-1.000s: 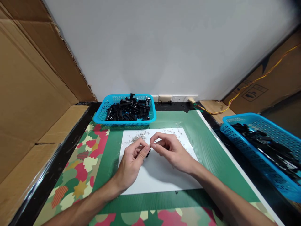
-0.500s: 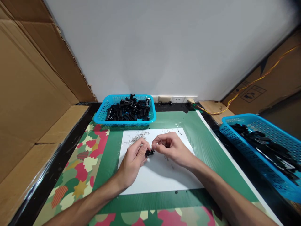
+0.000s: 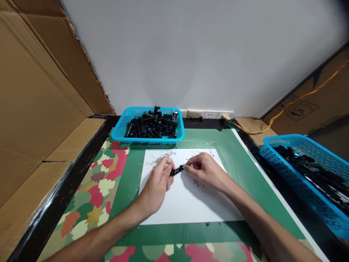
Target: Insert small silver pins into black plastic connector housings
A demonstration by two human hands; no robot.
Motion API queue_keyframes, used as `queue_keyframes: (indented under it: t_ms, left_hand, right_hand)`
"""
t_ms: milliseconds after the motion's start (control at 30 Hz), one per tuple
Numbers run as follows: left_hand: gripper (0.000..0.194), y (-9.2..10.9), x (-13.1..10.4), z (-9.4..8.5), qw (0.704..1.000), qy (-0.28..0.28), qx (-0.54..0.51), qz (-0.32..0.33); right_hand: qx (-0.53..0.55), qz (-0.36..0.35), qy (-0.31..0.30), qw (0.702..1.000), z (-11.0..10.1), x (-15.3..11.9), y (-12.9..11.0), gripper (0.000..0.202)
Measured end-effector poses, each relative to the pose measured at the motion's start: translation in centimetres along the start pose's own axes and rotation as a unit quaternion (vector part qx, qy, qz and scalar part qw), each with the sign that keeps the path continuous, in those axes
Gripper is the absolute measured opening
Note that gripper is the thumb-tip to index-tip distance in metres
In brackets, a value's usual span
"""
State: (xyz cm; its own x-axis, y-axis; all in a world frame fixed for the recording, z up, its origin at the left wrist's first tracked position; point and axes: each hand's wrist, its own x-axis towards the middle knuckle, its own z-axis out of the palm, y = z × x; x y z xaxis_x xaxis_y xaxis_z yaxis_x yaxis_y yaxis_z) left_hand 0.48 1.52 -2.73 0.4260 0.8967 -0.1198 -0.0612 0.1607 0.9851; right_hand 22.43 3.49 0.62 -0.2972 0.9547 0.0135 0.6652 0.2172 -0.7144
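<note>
Black plastic piece (image 3: 178, 170), one end hidden in the left hand (image 3: 157, 180), thin rod (image 3: 189, 161) partly covered by the right hand (image 3: 206, 170), scattered metal bits (image 3: 164, 156) (too small to identify), blue perforated basket (image 3: 300, 190) cropped by the right edge

Part (image 3: 178, 170) in person's left hand (image 3: 159, 178); rod (image 3: 189, 161) in right hand (image 3: 208, 171), just beside. Under grip: sheet (image 3: 188, 207) on mat (image 3: 240, 156); loose pieces (image 3: 159, 157) beyond. Farther behind: basket (image 3: 147, 140) of parts (image 3: 151, 123). Well right: second basket (image 3: 272, 157).

Your left hand (image 3: 156, 182) and right hand (image 3: 209, 170) were bare right to the grip. Behind it your wrists (image 3: 138, 208) were uncovered too; farther back, your slender, bare left forearm (image 3: 114, 233) and right forearm (image 3: 261, 221) gradually broadened.
</note>
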Motion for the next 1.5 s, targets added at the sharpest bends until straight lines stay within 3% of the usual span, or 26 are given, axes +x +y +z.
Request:
queue_keyframes:
  t_ms: [267, 433, 1000, 1233, 1333, 1500]
  left_hand:
    - [0.038, -0.1, 0.1, 0.0, 1.000, -0.004, -0.018, -0.001]
    - [0.039, 0.0, 0.0, 0.1, 1.000, 0.001, -0.016, -0.001]
    - [0.040, 0.7, 0.0, 0.2, 1.000, 0.003, -0.013, -0.009]
    - [0.039, 0.6, 0.1, 0.2, 1.000, 0.003, -0.007, -0.014]
    - [0.039, 0.5, 0.1, 0.2, 1.000, 0.008, -0.006, -0.014]
    - [0.038, 0.4, 0.1, 0.1, 1.000, 0.006, -0.001, -0.003]
  right_hand:
    - [-0.054, -0.048, 0.049, 0.996, 1.0, -0.3, -0.2, 0.033]
    - [-0.052, -0.051, 0.046, 0.996, 1.0, -0.2, -0.5, 0.036]
    - [-0.141, -0.009, 0.050, 0.989, 1.9, -0.7, -1.0, 0.040]
    - [-0.243, 0.049, 0.000, 0.969, 2.0, -1.2, -2.0, 0.034]
    - [-0.236, 0.057, -0.020, 0.970, 1.6, -1.1, -2.1, 0.042]
    - [-0.168, 0.068, 0.002, 0.983, 0.3, -0.9, -1.5, 0.048]
